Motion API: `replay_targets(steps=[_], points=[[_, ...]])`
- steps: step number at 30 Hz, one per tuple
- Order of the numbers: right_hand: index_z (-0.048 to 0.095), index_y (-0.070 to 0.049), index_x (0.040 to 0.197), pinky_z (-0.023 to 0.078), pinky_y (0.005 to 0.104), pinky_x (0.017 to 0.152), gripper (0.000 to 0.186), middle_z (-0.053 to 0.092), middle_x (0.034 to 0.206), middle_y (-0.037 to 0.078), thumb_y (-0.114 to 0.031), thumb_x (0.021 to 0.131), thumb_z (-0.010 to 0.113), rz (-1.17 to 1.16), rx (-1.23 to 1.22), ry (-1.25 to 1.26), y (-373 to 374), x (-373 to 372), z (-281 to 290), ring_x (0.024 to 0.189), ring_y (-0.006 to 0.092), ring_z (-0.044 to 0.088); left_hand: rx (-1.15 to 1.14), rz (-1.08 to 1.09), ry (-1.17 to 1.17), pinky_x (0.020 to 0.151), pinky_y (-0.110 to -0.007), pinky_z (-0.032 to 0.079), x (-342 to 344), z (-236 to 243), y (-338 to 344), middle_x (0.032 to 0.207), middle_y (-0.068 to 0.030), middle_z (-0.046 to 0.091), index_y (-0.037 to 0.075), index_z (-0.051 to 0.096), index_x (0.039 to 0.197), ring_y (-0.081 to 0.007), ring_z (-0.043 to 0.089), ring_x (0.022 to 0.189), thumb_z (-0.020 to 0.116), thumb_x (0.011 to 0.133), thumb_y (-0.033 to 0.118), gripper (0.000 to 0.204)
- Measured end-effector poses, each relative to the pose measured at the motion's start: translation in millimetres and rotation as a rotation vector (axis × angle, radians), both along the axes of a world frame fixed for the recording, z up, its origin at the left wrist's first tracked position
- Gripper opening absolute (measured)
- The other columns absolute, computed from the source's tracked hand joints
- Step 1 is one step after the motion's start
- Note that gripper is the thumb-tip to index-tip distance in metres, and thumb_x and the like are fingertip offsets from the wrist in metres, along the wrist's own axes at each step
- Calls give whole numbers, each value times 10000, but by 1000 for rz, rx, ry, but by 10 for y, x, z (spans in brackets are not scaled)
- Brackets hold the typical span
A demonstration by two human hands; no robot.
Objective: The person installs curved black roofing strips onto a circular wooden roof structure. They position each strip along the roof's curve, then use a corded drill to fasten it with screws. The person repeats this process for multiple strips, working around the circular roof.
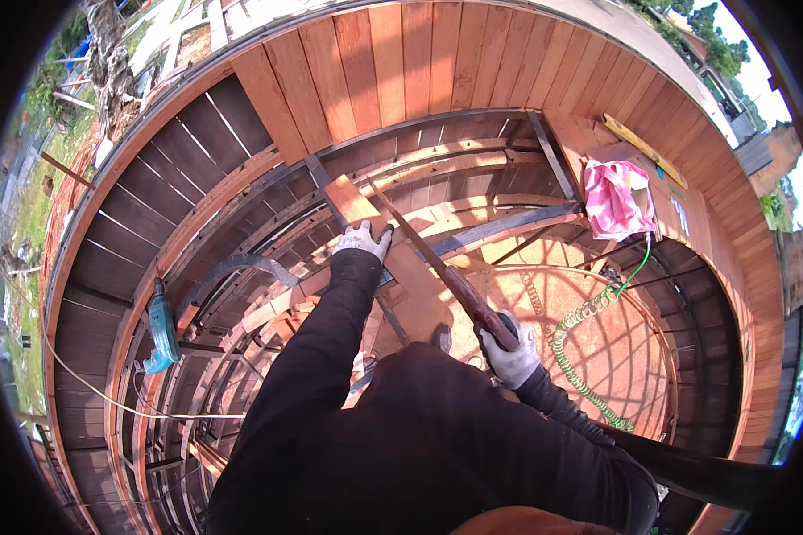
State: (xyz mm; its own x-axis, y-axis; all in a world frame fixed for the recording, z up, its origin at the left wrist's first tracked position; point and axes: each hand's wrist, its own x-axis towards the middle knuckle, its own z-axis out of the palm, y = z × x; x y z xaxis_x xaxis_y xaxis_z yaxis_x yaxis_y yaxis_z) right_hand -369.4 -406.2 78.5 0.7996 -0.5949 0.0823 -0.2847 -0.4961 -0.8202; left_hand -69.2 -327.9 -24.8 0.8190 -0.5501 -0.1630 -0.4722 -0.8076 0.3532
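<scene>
My left hand (362,241), in a pale work glove, presses down on a reddish-brown wooden plank (417,278) and grips it. This plank lies slantwise over a dark metal bar (330,192). In my gloved right hand (514,355) is the thick brown handle of what looks like a long handsaw (437,264). Its narrow, tapering blade points away from me, up and to the left. The blade runs close along the right side of the plank, and I cannot tell whether its teeth touch the wood.
Curved wooden boards (401,62) line the round frame's far and right sides. A teal power drill (161,334) rests on the left ribs. A pink cloth or bag (617,198) sits at the right, beside a yellow spirit level (644,150). Below hangs a green coiled hose (564,352).
</scene>
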Motion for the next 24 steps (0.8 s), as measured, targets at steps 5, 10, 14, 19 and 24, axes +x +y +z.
replay_targets(steps=[5, 10, 14, 19, 24], points=[[625, -26, 958, 512, 372, 619, 143, 657, 764, 142, -121, 851, 627, -48, 51, 54, 22, -35, -102, 688, 305, 667, 13, -26, 44, 912, -429, 491, -23, -37, -34, 1188, -245, 584, 59, 532, 1268, -357, 610, 1082, 445, 902, 605, 664], [601, -34, 951, 501, 378, 621, 163, 631, 757, 138, -166, 863, 637, -27, -76, -155, -136, 851, -507, 685, 326, 643, -72, -15, -19, 919, -419, 481, -2, 49, -56, 1141, -235, 614, 46, 595, 1188, -342, 620, 1059, 455, 907, 586, 625], [614, -26, 948, 496, 371, 614, 183, 620, 733, 137, -183, 857, 644, 22, -67, -105, -192, 833, -567, 670, 278, 637, -77, 28, -13, 900, -413, 484, 85, -62, -70, 1103, -225, 634, 20, 611, 1111, -342, 624, 1033, 502, 894, 564, 596], [626, -34, 932, 480, 357, 562, 158, 600, 659, 114, -178, 868, 640, 13, 2, -121, -84, 864, -638, 594, 249, 623, -107, -32, -137, 861, -435, 489, 208, -81, 147, 1019, -213, 638, 19, 544, 1070, -358, 622, 977, 580, 879, 501, 520], [621, -22, 938, 483, 322, 563, 147, 619, 676, 98, -153, 873, 640, 12, -54, -179, -27, 838, -700, 583, 217, 613, -103, -59, -255, 955, -492, 412, -206, -79, -47, 1194, -162, 541, 111, 572, 1174, -351, 496, 1166, 579, 864, 387, 415]])
